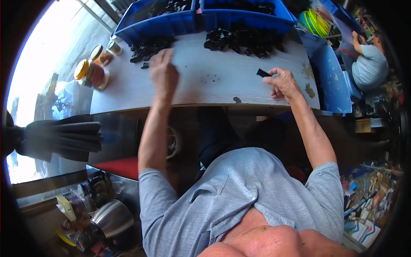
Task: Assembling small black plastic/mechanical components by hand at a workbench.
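Between the thumb and fingers of my right hand [282,83] is a small black rectangular piece [263,73], held above the right part of the white table [192,88]. My left hand [164,73] is at the near edge of a pile of small black parts [150,48], its fingers smeared by motion, so I cannot make out whether it holds anything. A second, wider pile of black parts [246,41] lies at the back, farther out than my right hand. A few dark crumbs [209,79] are scattered on the tabletop between my hands.
Two blue bins [158,26] [252,20] with black parts stand along the table's back. Lidded jars [92,73] stand at its left edge. A light blue crate [336,81] adjoins the right side. Beyond it, another person [369,64] sits. Dark cloth [64,135] hangs at left.
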`<action>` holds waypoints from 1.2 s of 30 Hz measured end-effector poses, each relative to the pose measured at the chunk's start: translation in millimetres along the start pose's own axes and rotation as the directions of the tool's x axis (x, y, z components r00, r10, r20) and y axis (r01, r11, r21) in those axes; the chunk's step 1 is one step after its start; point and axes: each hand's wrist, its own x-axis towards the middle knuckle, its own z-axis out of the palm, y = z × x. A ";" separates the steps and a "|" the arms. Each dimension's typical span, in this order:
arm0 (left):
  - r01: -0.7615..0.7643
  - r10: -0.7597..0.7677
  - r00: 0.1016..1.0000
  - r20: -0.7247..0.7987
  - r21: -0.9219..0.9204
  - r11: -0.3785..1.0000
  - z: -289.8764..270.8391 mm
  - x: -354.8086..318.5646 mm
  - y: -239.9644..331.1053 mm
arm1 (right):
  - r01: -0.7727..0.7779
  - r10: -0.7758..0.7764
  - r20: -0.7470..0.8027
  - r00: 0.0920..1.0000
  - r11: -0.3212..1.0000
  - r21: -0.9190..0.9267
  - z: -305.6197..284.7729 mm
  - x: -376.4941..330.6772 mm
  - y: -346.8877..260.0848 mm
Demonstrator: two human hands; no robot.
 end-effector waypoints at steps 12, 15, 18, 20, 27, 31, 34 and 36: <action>0.007 -0.061 0.955 0.289 0.183 0.983 -11.2 -14.6 -76.6 | 0.072 0.101 -0.581 0.808 0.961 0.268 -101.3 37.5 27.0; 0.164 -0.140 0.972 0.189 -0.117 0.980 -2.5 -17.6 -53.2 | 0.040 0.079 -0.469 0.880 0.970 0.238 -88.6 51.2 20.5; 0.414 -0.370 0.907 0.202 -0.599 0.686 15.5 -24.2 -14.6 | 0.005 0.080 -0.475 0.876 0.984 0.176 -70.4 68.0 8.1; 0.441 -0.410 0.877 0.249 -0.754 0.487 26.4 -32.7 6.5 | -0.014 0.081 -0.466 0.881 0.989 0.145 -64.1 80.0 0.8; 0.230 -0.205 0.950 0.238 -0.084 0.969 7.5 -24.0 30.1 | -0.047 0.065 -0.499 0.864 0.998 0.049 -60.0 114.8 -2.2; 0.251 -0.244 0.930 0.275 0.009 0.968 1.3 -26.6 13.3 | -0.050 0.039 -0.450 0.892 0.999 -0.013 -57.2 122.1 -0.2; 0.221 -0.204 0.967 0.150 -0.111 0.969 8.7 -28.5 8.7 | -0.016 0.019 -0.409 0.912 1.000 0.012 -67.5 121.2 8.6; 0.113 -0.092 0.977 0.190 -0.099 0.989 5.3 -30.2 10.4 | 0.008 0.011 -0.353 0.936 0.999 0.052 -69.3 110.8 10.1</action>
